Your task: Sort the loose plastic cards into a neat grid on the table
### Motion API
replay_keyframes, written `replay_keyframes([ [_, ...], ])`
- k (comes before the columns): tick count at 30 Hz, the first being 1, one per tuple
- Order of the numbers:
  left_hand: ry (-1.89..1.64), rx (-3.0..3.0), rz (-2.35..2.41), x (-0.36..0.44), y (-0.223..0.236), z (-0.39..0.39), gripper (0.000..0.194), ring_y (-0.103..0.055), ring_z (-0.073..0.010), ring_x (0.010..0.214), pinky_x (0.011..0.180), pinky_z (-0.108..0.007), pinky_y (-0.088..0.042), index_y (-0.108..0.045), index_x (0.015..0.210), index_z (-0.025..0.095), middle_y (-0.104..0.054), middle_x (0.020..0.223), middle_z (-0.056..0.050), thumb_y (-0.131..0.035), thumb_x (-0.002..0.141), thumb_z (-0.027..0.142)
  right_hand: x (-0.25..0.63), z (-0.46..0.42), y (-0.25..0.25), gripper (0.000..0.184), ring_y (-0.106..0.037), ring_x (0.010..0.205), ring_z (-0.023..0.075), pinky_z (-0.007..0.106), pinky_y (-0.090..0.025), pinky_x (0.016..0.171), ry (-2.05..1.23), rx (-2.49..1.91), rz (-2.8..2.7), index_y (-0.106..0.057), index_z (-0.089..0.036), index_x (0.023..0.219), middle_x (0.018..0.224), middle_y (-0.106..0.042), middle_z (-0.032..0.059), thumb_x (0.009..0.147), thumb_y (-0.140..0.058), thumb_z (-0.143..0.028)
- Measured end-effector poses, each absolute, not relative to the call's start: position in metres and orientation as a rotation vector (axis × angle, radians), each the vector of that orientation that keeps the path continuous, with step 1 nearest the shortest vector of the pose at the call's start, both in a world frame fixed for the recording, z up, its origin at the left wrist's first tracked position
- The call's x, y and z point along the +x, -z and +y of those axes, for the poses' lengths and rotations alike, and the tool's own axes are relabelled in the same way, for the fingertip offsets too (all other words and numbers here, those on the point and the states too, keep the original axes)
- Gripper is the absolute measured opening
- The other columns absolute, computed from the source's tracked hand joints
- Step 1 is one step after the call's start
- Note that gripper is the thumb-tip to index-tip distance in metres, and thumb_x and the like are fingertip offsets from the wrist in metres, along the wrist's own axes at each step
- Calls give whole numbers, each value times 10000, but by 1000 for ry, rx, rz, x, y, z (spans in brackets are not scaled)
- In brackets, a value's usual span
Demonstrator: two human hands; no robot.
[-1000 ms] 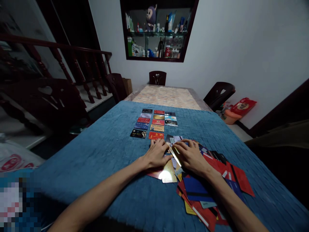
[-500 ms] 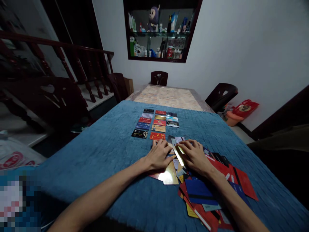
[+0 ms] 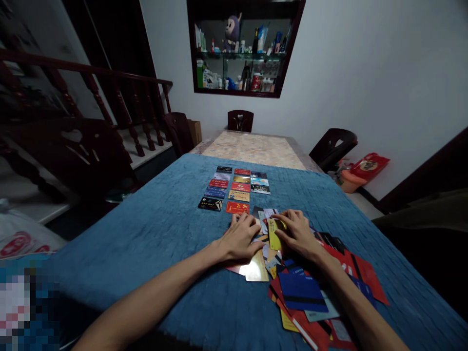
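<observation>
My right hand [image 3: 298, 234] grips a yellow card [image 3: 275, 235] by its right side, between thumb and fingers, over a loose pile of cards. My left hand [image 3: 241, 237] lies palm down on the pile's left part, its fingers slightly bent and thumb apart. A shiny gold card [image 3: 257, 267] sticks out below it. Farther up the table stand columns of laid-out cards, among them a red card [image 3: 237, 207] just beyond my left fingertips and a black card [image 3: 210, 204] to its left. Under my right forearm spread more cards, including a blue card [image 3: 302, 291] with a dark stripe.
A blue cloth [image 3: 153, 234] covers the near part of the table; the patterned tabletop [image 3: 256, 146] shows beyond. Dark chairs [image 3: 240, 121] stand around it. At the right wall are a red bag [image 3: 371, 165] and an orange bin [image 3: 351, 181].
The yellow card in my right hand has turned from a glaring, steep tilt to show its printed face. My left hand has stayed nearly in place.
</observation>
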State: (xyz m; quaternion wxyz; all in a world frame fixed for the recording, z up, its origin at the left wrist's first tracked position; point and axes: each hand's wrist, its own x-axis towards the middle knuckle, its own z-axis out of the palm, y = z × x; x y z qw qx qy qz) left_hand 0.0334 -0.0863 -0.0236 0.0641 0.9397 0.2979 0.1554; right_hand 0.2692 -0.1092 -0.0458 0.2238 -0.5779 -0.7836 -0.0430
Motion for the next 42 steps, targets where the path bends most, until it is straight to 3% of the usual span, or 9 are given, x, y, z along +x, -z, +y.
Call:
replay_keyframes([
  [10,-476,2834,886,33,25,-85,255,-484,-271,1084,944,-489,-365,-624,1018,175,-576,1130,-94,-604,892,396,285,-110,23,276,-569,939,255,419,-460,857,-360,-1567,-1885,-701,-243,993,928,-658,62,811,-554,-389],
  [16,-490,2775,893,34,22,-86,237,-489,-265,1074,937,-477,-373,-633,1015,179,-589,1129,-93,-613,893,381,287,-122,8,329,-619,718,183,298,-513,633,-835,-1474,-1450,-648,-221,930,871,-676,18,766,-640,-507],
  [20,-561,2727,900,35,21,-87,244,-502,-258,1069,942,-465,-381,-627,1053,181,-603,1123,-97,-591,914,379,285,-123,8,347,-649,781,202,290,-534,652,-778,-1368,-1351,-644,-211,904,882,-687,34,695,-721,-476],
  [25,-658,2648,944,36,20,-87,276,-531,-256,1073,940,-448,-384,-606,1141,187,-630,1134,-93,-590,921,354,273,-126,13,386,-660,770,198,294,-546,627,-782,-1361,-1410,-617,-224,1060,902,-690,37,753,-673,-452],
  [31,-748,2580,971,36,23,-84,291,-564,-244,1046,938,-415,-392,-575,1162,174,-656,1109,-83,-611,877,224,249,-133,12,283,-669,900,232,312,-546,686,-600,-1375,-1532,-638,-218,986,977,-705,71,788,-625,-419],
  [37,-800,2623,945,35,22,-84,299,-553,-255,1069,948,-430,-385,-573,1131,182,-642,1124,-82,-643,851,261,237,-139,13,269,-674,858,234,331,-555,661,-596,-1416,-1460,-622,-213,969,978,-696,85,802,-616,-424],
  [42,-801,2698,920,32,22,-85,423,-521,-272,1116,962,-448,-377,-539,1205,176,-597,1193,-106,-679,821,285,238,-137,19,258,-667,817,219,326,-556,650,-572,-1395,-1438,-615,-212,945,937,-693,76,795,-629,-421],
])
